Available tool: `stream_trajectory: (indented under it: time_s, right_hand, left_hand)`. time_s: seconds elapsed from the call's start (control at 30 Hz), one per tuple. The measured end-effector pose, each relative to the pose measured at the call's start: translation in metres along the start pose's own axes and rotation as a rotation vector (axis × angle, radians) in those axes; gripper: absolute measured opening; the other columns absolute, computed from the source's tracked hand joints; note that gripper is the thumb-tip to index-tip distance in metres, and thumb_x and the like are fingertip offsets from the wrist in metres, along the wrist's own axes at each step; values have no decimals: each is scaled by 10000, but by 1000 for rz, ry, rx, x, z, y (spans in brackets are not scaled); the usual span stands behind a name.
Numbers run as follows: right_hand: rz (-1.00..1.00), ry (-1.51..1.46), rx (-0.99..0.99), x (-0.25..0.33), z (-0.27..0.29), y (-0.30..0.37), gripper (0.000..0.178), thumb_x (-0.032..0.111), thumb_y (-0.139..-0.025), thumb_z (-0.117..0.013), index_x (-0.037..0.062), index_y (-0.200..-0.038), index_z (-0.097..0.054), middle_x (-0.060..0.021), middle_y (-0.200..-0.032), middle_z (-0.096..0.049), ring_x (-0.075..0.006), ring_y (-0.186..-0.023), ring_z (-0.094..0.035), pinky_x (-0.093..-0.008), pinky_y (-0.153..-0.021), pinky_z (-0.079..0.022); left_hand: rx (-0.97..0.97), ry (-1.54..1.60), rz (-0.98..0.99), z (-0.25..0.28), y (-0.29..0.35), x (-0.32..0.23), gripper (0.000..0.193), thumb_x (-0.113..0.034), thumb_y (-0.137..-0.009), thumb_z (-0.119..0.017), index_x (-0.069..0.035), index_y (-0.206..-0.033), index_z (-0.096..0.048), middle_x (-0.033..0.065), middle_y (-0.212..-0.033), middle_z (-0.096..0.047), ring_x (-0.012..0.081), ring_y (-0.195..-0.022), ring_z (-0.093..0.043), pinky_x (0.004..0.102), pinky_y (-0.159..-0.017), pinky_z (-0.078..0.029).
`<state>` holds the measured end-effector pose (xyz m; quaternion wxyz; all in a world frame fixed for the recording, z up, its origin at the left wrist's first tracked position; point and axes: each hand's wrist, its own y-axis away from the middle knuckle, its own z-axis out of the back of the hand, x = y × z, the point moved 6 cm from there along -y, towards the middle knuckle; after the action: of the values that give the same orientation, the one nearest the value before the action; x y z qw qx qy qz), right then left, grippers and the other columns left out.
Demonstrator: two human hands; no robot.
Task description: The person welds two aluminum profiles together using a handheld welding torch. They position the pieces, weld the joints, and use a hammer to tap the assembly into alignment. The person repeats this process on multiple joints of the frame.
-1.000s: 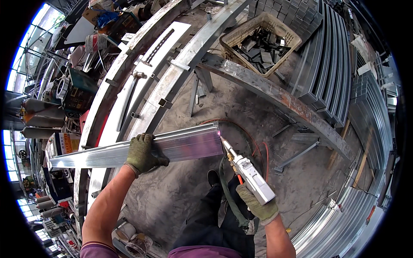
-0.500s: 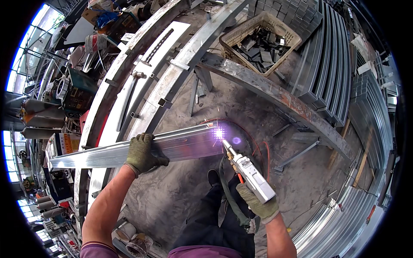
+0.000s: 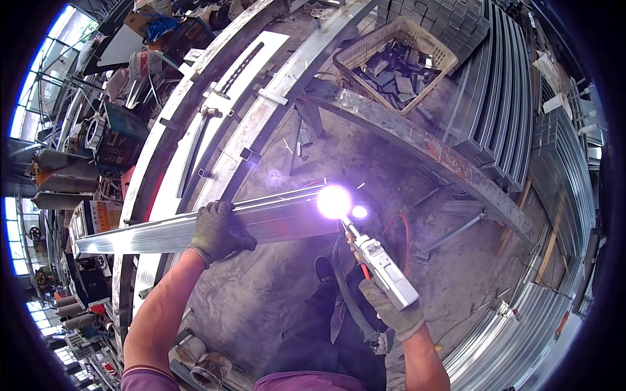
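Observation:
A long silvery metal profile [image 3: 287,218] lies across the view, its left part over the steel frame. My left hand [image 3: 220,233], in an olive work glove, is wrapped over its upper edge near the middle. In my gloved right hand [image 3: 394,311] is a silver welding gun [image 3: 385,270], gripped at its lower part and pointing up and left. Its nozzle meets the right end of the profile, where a white-violet glare [image 3: 334,202] hides the exact contact point. A dark hose hangs below the gun, and a red line shows beside it.
Steel frame beams [image 3: 280,91] curve along the left, with a clamp-like piece on the white strip. A beige plastic crate [image 3: 345,62] of metal offcuts stands at the far right. Stacked metal profiles [image 3: 495,98] line the right side. Gas cylinders [image 3: 62,182] lie at the left.
The glare at the profile's end has grown much larger and brighter, tinting the surroundings violet. Both hands, the profile and the gun stay nearly in place.

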<state>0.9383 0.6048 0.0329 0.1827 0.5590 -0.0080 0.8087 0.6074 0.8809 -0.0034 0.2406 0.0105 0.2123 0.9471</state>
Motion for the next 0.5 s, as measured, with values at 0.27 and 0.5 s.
stream_trajectory:
  time_s: [0.27, 0.5]
  right_hand:
    - [-51, -36, -15, -8, 4, 11, 254, 153, -1005, -870, 31, -1213, -790, 14, -841, -700, -61, -710, -625, -290, -617, -511]
    - [-107, -62, 21, -18, 3, 9, 227, 165, -1004, -875, 44, -1173, -783, 27, -824, -682, -57, -694, -601, -284, -601, -490]
  left_hand:
    - [6, 29, 4, 2, 0, 0, 1113, -663, -571, -1018, 12, -1362, -621, 203, -1321, -650, 396, -1275, -611, 485, -1155, -469]
    - [18, 26, 6, 3, -1, -2, 1126, -666, -571, -1015, 19, -1374, -623, 210, -1338, -651, 400, -1289, -608, 494, -1163, -464]
